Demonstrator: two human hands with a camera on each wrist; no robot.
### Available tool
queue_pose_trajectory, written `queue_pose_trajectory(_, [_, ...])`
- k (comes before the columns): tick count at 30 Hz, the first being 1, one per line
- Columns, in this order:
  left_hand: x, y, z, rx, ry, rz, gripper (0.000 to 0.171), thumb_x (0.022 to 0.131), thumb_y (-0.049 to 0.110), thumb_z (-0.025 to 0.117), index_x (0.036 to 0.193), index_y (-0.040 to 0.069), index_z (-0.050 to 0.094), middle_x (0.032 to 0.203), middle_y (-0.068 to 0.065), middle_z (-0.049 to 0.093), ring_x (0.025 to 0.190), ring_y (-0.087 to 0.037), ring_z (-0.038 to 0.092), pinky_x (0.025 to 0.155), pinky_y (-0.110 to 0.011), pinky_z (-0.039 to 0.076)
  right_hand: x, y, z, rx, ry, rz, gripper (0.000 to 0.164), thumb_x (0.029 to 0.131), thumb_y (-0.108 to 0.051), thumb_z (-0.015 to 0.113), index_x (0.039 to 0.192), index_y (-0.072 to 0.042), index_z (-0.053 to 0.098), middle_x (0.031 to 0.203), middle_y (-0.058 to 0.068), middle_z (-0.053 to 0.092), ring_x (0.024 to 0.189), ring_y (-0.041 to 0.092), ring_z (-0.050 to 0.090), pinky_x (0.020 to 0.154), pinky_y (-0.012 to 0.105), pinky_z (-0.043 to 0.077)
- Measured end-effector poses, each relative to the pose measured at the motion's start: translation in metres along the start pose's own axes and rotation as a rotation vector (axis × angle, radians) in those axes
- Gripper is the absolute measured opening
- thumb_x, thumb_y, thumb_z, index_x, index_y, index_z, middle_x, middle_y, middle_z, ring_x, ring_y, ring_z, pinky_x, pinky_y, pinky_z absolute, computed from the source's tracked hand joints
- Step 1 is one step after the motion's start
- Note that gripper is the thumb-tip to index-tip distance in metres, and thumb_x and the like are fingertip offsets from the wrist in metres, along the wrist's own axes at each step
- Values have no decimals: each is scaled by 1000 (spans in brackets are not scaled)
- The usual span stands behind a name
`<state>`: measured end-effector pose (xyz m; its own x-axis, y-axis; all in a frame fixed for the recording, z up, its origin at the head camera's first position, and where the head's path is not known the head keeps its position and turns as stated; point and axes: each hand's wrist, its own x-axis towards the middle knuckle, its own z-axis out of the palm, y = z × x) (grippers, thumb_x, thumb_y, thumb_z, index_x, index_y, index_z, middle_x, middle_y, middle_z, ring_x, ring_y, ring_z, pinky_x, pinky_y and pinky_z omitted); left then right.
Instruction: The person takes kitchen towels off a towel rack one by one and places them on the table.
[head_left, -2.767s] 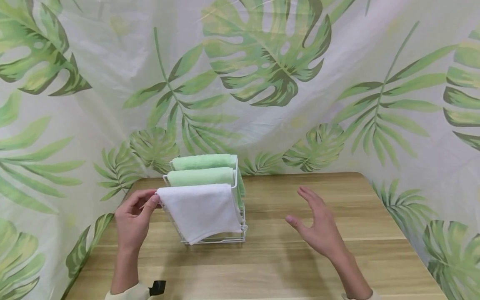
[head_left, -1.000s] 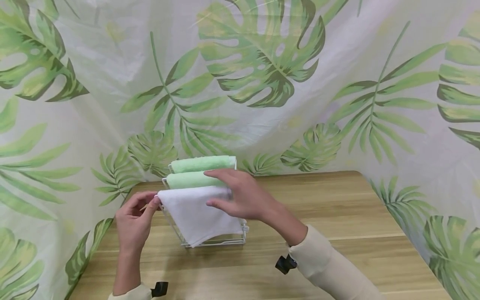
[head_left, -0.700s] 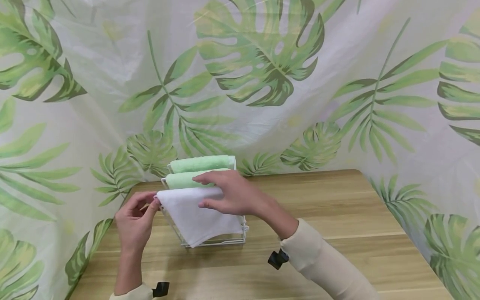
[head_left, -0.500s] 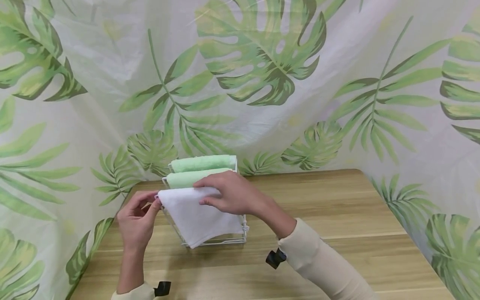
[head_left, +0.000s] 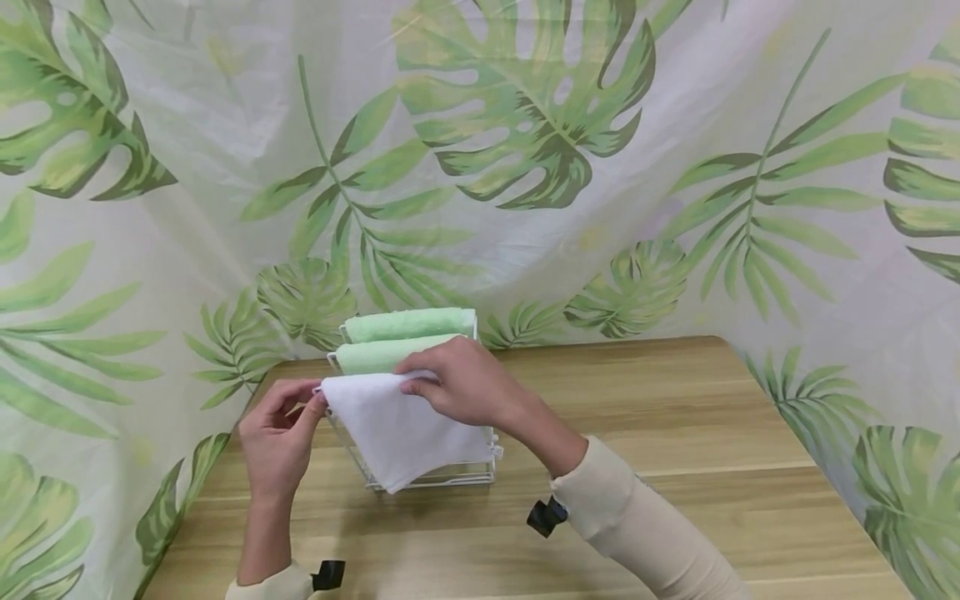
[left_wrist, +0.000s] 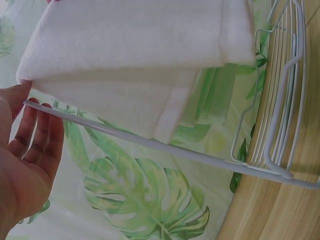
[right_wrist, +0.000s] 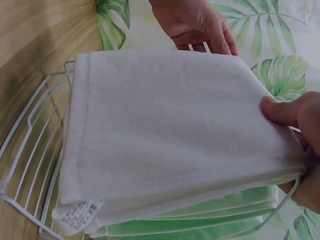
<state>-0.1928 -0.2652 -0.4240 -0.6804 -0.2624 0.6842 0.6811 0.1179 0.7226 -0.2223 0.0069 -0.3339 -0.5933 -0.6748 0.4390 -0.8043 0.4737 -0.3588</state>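
Note:
A folded white towel (head_left: 393,429) hangs over the front bar of a white wire rack (head_left: 457,479). My left hand (head_left: 277,433) pinches the towel's upper left corner, its thumb on the cloth and its other fingers curled behind the rack's wire (left_wrist: 135,140). From the right, my right hand (head_left: 472,387) grips the towel's top edge, thumb in front and fingers over the back. A printed label (right_wrist: 80,215) sticks out at the towel's lower edge in the right wrist view. Two light green towels (head_left: 405,325) hang on the bars behind.
The rack stands on a wood-grain table (head_left: 645,467), left of its middle. A leaf-patterned curtain (head_left: 600,167) hangs right behind the table. Small black devices (head_left: 547,517) are strapped at both sleeve cuffs.
My right hand has come in from the right side of the table to the towel's top edge and now grips it. The left hand has stayed at the corner, shifting slightly.

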Motion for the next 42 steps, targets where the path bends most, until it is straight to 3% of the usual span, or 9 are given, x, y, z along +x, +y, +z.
queue_pose_trajectory(5, [1, 3, 1, 42, 14, -44, 15, 89, -23, 71, 104, -23, 68, 94, 3, 76, 78, -4, 72, 68, -13, 62, 1, -2, 1, 58, 83, 23, 18, 103, -21, 74, 116, -12, 83, 108, -1, 84, 81, 6, 73, 81, 20, 58])
queue_pose_trajectory(15, [2, 0, -1, -48, -6, -14, 17, 88, -24, 72, 104, -24, 67, 94, -1, 76, 80, -6, 75, 69, -13, 62, 5, -7, -11, -4, 269, -6, 12, 99, -17, 78, 110, -13, 83, 106, -1, 84, 94, 12, 81, 82, 25, 64])
queue_pose_trajectory(22, [2, 5, -2, 110, -21, -34, 15, 90, -19, 73, 105, -21, 69, 94, 8, 74, 82, -2, 74, 70, -13, 63, 8, -9, -25, -12, 314, -5, 13, 99, -18, 78, 110, -13, 83, 108, 0, 84, 99, 13, 81, 83, 28, 65])
queue_pose_trajectory(25, [3, 6, -2, 113, -20, -45, 16, 90, -19, 73, 105, -21, 69, 94, 8, 74, 82, -2, 73, 70, -13, 63, 8, -9, -30, -7, 326, 1, 13, 99, -18, 78, 110, -14, 83, 108, 0, 84, 94, 12, 80, 77, 27, 63])
queue_pose_trajectory(27, [2, 6, -1, 114, -13, -54, 15, 90, -19, 73, 105, -21, 69, 93, 9, 74, 81, -1, 73, 70, -13, 63, 9, -10, -34, 1, 331, 3, 12, 99, -18, 78, 109, -14, 83, 106, 0, 84, 82, 10, 76, 70, 24, 57])
queue_pose_trajectory(31, [3, 6, 0, 95, -3, -58, 15, 89, -20, 73, 104, -21, 69, 92, 6, 74, 80, -2, 73, 70, -13, 63, 8, -11, -43, 26, 344, 8, 12, 100, -16, 76, 109, -12, 83, 104, 1, 84, 68, 9, 64, 63, 19, 46])
queue_pose_trajectory(37, [2, 1, 0, 1, -2, -30, 17, 88, -23, 73, 104, -24, 67, 91, 2, 74, 79, -4, 74, 69, -12, 62, 9, -13, -59, 42, 391, -27, 12, 100, -13, 77, 109, -9, 83, 106, 3, 84, 91, 13, 79, 75, 23, 58])
queue_pose_trajectory(42, [2, -3, 0, -39, -4, -10, 18, 87, -25, 72, 104, -26, 66, 91, 1, 75, 79, -5, 74, 69, -12, 62, 10, -15, -74, 58, 429, -46, 14, 99, -13, 78, 111, -8, 83, 108, 4, 84, 92, 13, 80, 76, 24, 58])
